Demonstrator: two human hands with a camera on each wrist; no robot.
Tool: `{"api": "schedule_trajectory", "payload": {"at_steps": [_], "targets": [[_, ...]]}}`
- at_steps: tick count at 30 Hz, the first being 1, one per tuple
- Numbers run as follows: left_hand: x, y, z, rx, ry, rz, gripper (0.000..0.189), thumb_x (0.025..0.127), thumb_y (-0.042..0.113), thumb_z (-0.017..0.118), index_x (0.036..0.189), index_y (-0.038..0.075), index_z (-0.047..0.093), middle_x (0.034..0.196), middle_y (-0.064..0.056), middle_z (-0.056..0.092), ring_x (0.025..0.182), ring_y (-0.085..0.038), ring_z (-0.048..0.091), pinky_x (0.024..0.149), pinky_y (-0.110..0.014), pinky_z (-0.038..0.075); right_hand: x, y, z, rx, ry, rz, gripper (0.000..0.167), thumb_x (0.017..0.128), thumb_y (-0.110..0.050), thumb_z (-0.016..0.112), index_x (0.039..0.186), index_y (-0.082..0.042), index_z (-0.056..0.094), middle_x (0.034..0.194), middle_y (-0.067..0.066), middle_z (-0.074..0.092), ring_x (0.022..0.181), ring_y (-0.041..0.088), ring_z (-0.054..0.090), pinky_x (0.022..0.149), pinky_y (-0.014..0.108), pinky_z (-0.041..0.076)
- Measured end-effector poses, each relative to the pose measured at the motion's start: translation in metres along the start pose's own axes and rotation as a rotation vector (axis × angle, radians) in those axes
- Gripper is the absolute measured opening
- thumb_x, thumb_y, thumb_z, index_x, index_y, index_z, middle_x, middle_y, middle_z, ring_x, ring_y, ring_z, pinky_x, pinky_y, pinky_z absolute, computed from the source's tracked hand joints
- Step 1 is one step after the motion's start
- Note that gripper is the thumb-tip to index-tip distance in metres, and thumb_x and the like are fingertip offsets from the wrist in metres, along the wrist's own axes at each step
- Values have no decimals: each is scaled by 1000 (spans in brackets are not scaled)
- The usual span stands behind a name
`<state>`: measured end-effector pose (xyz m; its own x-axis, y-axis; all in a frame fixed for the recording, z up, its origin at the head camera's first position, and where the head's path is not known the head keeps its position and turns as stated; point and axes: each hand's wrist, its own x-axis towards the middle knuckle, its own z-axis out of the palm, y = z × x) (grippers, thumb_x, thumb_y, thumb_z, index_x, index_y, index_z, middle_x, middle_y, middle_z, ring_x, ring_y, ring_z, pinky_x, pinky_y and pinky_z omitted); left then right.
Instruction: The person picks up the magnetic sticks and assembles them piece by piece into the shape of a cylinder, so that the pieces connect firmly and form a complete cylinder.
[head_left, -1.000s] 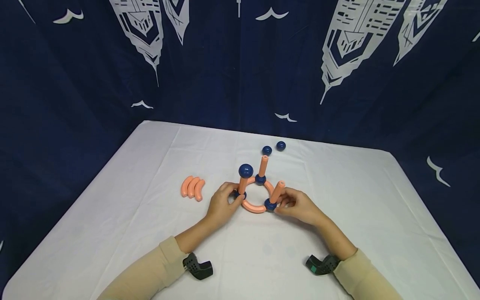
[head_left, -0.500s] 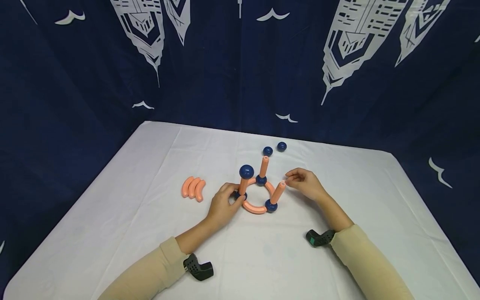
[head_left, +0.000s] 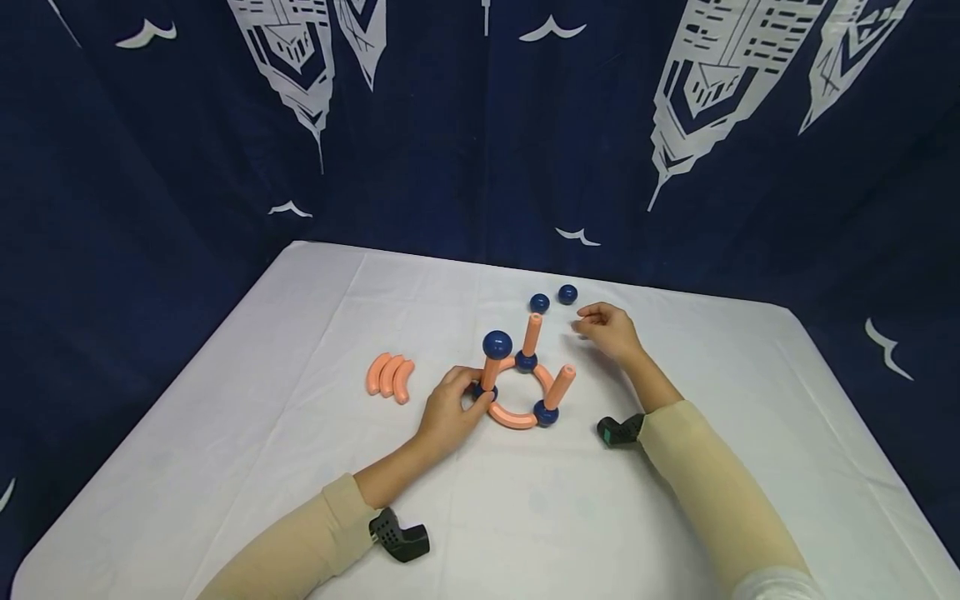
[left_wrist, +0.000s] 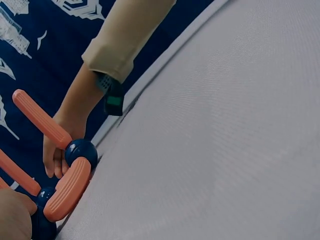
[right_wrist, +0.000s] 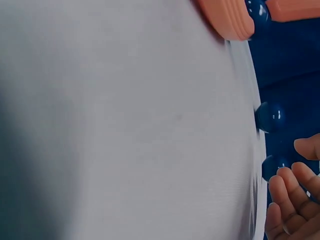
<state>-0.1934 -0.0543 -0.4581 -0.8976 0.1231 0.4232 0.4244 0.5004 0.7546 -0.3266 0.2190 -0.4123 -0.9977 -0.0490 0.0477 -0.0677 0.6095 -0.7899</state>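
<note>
Three curved orange rods (head_left: 513, 418) and blue balls form a ring on the table, with straight orange rods standing on the balls. My left hand (head_left: 452, 408) pinches the blue ball (head_left: 488, 393) at the ring's left; the rod above it carries another blue ball (head_left: 497, 344). The front right rod (head_left: 560, 387) and the back rod (head_left: 532, 335) have bare tops. Past the ring, my right hand (head_left: 609, 331) hovers with loosely bent fingers and holds nothing. Just left of it lie two loose blue balls, one nearer (head_left: 539, 302) and one farther (head_left: 567, 294).
Several curved orange rods (head_left: 389, 377) lie side by side left of the ring on the white-covered table (head_left: 315, 317). A dark blue curtain (head_left: 450, 150) with white print hangs behind the far edge. Each wrist wears a black camera (head_left: 399, 536).
My right hand has let go of the front right ball and moved away and back, toward the loose balls. My left hand keeps its hold at the ring's left.
</note>
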Motion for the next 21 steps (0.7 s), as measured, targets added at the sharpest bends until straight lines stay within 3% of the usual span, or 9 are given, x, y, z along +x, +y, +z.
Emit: {"api": "schedule_trajectory", "payload": {"at_steps": [11,21], "targets": [[1,-2,1,4,-1,16,24,89,12,71,110,2,66,106,-8,61,94,-20,60,84,-36,50,29,-6,4,-43,72,116,43,91,-22,65,125,3,55,109,16,58,87,20,53,74,27,43],[0,-1,1,2,-15,-14,26,89,13,71,112,2,66,108,-8,61,95,-20,60,84,-36,50,43,-10,11,-65,48,187,58,90,-27,64,137,3,45,126,23,57,106,32,55,90,40,44]]}}
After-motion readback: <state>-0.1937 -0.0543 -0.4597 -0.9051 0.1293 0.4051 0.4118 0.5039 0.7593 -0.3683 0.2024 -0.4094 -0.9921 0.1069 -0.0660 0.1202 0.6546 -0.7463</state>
